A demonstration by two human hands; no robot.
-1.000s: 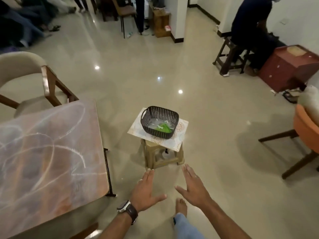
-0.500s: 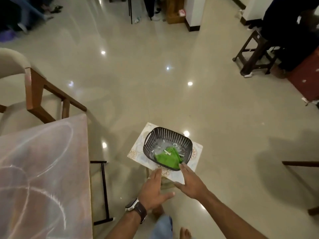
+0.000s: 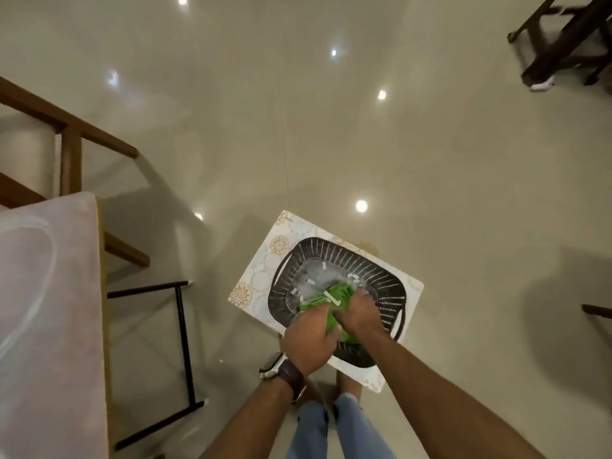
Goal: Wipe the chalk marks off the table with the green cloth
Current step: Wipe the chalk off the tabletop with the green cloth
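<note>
Your left hand (image 3: pixel 309 339) and right hand (image 3: pixel 359 314) both grip the green cloth (image 3: pixel 334 301) inside the dark basket (image 3: pixel 381 286).

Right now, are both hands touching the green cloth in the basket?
Touching. In the head view the left hand and right hand both close their fingers on the green cloth inside the dark basket.

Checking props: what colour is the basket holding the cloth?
Dark brown to black, slatted basket, seen in the head view.
</note>
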